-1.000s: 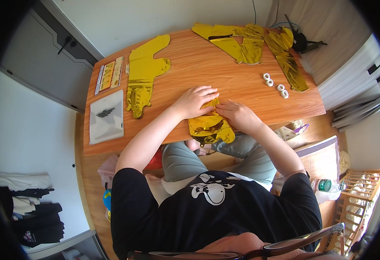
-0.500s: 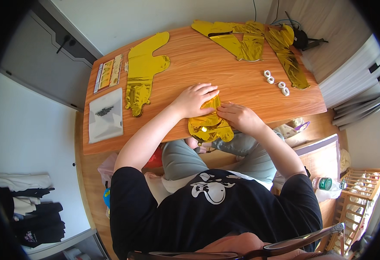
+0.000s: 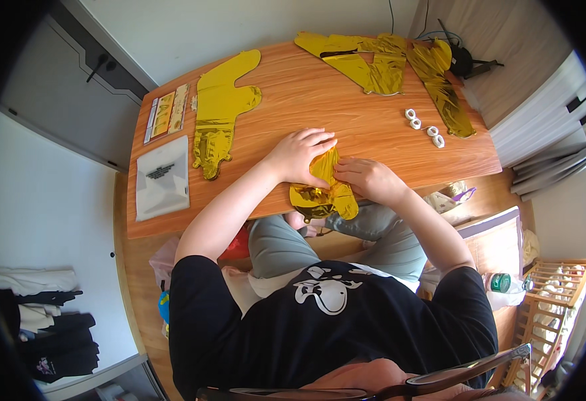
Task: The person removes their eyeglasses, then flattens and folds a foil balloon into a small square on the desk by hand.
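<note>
A flat gold foil balloon [image 3: 324,198] lies at the table's near edge, its rounded lower end hanging over my lap. My left hand [image 3: 299,157] rests across its upper left part, fingers stretched out and thumb spread down on the foil. At the balloon's right side, my right hand [image 3: 371,179] has its fingers bent together on the foil edge, closed on it. The foil under both hands is creased, and its upper part is partly hidden by the left fingers.
More flat gold foil balloons lie at the left [image 3: 223,107], far middle [image 3: 379,70] and far right [image 3: 443,87]. White ribbon rolls [image 3: 414,123] sit at the right. A printed card [image 3: 166,115] and a clear plastic bag [image 3: 163,179] lie along the left edge of the wooden table [image 3: 293,87].
My left thumb has moved down and apart from the fingers on the foil. The foil's lower part has shifted and creased; the right hand stays nearly in place.
</note>
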A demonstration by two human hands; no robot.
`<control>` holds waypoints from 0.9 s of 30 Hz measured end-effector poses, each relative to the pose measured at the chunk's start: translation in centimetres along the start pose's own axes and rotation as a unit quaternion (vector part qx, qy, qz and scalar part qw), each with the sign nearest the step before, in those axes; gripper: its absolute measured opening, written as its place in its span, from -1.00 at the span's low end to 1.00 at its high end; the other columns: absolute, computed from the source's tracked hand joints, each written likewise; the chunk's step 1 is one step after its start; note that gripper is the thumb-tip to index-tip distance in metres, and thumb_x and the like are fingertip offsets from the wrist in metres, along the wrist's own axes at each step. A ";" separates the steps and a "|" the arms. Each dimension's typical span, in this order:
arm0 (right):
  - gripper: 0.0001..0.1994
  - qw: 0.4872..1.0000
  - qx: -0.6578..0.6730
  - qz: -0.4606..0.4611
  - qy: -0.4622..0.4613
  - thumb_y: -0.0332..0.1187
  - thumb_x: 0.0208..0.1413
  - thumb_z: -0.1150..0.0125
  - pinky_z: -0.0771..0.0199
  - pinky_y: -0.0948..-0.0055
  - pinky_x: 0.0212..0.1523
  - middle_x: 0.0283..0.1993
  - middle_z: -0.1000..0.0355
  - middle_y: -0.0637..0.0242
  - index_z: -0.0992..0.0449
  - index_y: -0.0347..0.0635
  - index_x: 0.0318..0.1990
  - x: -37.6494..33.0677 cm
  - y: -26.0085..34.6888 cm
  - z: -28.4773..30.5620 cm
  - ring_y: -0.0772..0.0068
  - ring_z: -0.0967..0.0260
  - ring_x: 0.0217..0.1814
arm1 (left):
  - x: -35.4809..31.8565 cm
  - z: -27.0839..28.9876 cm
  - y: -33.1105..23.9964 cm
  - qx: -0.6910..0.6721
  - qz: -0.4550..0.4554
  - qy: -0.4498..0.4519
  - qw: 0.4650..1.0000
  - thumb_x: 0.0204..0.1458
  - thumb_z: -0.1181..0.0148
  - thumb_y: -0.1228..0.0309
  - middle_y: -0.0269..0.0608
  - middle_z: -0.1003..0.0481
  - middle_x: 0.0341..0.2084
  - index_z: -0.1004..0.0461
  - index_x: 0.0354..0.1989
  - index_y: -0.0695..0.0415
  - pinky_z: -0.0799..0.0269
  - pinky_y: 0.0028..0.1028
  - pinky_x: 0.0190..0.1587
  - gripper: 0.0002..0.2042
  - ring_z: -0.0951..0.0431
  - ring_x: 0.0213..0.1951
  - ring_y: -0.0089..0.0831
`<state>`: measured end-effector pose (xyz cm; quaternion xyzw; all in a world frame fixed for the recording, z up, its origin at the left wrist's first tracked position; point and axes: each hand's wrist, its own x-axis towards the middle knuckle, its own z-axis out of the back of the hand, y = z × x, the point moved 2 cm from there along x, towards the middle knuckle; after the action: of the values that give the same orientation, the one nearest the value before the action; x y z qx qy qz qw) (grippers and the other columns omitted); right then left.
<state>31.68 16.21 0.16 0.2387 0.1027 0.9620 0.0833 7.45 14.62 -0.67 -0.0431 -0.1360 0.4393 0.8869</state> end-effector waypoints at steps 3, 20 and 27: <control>-0.63 1.000 0.001 -0.007 -0.008 -0.50 -0.07 -0.33 -0.57 0.24 0.21 0.02 -0.60 0.23 -0.62 -0.23 -0.02 -0.2 0.1 -0.2 0.14 -0.52 0.19 | 0.0 0.2 -0.2 0.012 -0.005 0.019 1.000 -0.29 -0.48 -0.31 -0.12 -0.24 0.46 -0.29 0.45 0.10 -0.11 -0.09 0.49 0.11 -0.17 0.49 -0.09; -0.67 1.000 0.017 -0.013 -0.010 -0.48 -0.07 -0.34 -0.53 0.23 0.26 0.02 -0.61 0.21 -0.64 -0.21 -0.06 -0.1 0.0 -0.2 0.14 -0.52 0.20 | -1.7 0.4 0.7 -0.059 -0.045 -0.001 0.997 0.06 -0.20 -0.34 -0.07 -0.08 0.54 -0.03 0.58 0.01 0.18 0.19 0.53 0.01 -0.01 0.56 -0.06; -0.72 0.999 0.048 -0.017 0.000 -0.49 -0.04 -0.34 -0.55 0.22 0.20 0.00 -0.62 0.20 -0.66 -0.20 -0.10 0.2 -0.7 0.1 0.14 -0.54 0.16 | -2.3 -1.2 -0.1 -0.003 -0.020 0.053 0.998 0.23 -0.16 -0.11 -0.19 -0.07 0.56 -0.08 0.57 -0.01 0.11 0.01 0.55 -0.19 -0.01 0.57 -0.16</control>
<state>31.59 16.98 0.13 0.2408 0.1526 0.9544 0.0885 6.51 12.81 -2.27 -0.0664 -0.0913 0.4186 0.9011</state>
